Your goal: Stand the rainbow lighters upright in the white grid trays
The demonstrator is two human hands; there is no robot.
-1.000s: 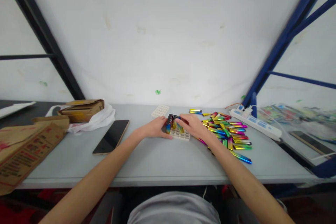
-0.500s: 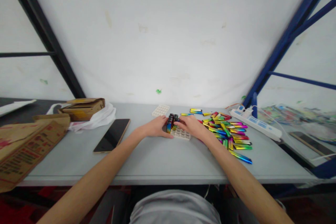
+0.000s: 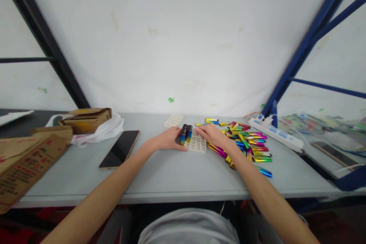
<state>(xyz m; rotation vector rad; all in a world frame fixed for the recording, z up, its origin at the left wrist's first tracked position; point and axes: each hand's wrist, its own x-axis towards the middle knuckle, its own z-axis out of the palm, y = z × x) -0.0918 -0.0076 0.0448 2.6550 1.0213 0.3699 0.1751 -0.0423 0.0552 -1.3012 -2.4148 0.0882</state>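
A pale tray point(image 3: 198, 144) with rows of small cells lies on the table in front of me. Several shiny lighters point(image 3: 182, 137) with dark tops, coloured blue to gold, stand upright in its left part. My left hand point(image 3: 168, 139) wraps the tray's left end, thumb along the front edge and fingers beside the standing lighters. Over the tray's right side hovers my right hand point(image 3: 211, 134), fingers bent and slightly apart, with no lighter visible in it. Just right of the tray, a pile of loose metallic lighters point(image 3: 243, 141) lies partly hidden under my right forearm.
A second pale tray point(image 3: 173, 120) lies behind the first. To the left are a dark phone point(image 3: 120, 149), a cardboard box point(image 3: 88, 120) on a white bag point(image 3: 98, 135), and a larger carton point(image 3: 34, 164). A power strip point(image 3: 276, 134) lies at the right.
My right hand has drawn back to the right from the dark-topped lighters, leaving them standing in the tray. My left hand stays at the tray's left end. The view has shifted slightly.
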